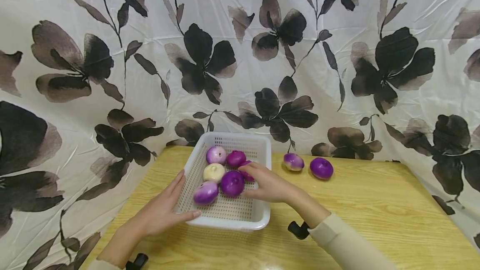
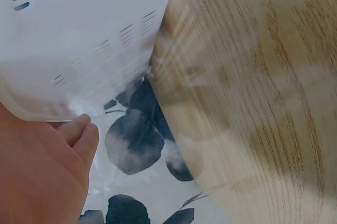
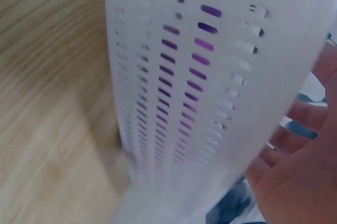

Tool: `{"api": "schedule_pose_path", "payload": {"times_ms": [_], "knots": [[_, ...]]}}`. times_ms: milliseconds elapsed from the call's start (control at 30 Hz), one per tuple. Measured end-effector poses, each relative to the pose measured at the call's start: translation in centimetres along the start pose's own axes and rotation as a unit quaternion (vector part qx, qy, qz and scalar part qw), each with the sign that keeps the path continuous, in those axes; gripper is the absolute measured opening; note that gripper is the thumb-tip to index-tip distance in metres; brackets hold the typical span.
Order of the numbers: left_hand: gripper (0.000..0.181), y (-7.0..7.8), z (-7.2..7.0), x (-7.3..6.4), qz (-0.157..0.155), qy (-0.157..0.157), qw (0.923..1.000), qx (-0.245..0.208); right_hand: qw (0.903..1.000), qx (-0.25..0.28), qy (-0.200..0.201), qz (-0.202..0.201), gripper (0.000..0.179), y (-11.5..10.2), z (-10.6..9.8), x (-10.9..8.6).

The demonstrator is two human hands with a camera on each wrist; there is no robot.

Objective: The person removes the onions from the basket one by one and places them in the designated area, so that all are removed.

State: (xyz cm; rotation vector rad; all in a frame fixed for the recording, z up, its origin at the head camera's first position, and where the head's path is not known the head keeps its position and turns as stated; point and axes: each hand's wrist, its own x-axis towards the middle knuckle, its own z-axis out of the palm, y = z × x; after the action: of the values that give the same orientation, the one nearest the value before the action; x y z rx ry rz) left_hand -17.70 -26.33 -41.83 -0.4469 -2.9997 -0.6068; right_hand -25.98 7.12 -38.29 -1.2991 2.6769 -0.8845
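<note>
A white perforated plastic basket [image 1: 258, 223] stands on the table with several onions inside: a pale yellow one [image 1: 214, 173], lilac-and-white ones such as the onion at the front left [image 1: 206, 193], and deep purple ones such as the large onion [image 1: 232, 183]. My right hand [image 1: 271, 183] reaches over the basket's right side, fingers and thumb about a purple onion [image 1: 245, 171] that it partly covers. My left hand [image 1: 165, 209] rests at the basket's front left corner, fingers straight along the side and thumb on the front rim. In the right wrist view, the basket wall [image 3: 226, 145] hides the right fingertips.
Two purple onions, one paler [image 1: 293, 162] and one darker [image 1: 321, 168], lie on the wooden table [image 1: 360, 211] right of the basket. A white cloth with dark flowers [image 1: 225, 107] hangs behind the table's back edge.
</note>
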Motion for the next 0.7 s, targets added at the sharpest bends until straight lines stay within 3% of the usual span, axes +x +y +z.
{"api": "schedule_pose_path", "payload": {"times_ms": [433,700], "knots": [[0.120,-0.2,-0.2,0.0,0.000,0.003,1.0000,0.004,0.9994,-0.033,-0.011,-0.001,0.077,0.0,2.5,2.6],[0.120,-0.1,0.0,0.0,-0.006,-0.002,1.0000,0.000,0.9964,-0.068,-0.011,0.050,0.080,0.3,3.5,4.0]]}}
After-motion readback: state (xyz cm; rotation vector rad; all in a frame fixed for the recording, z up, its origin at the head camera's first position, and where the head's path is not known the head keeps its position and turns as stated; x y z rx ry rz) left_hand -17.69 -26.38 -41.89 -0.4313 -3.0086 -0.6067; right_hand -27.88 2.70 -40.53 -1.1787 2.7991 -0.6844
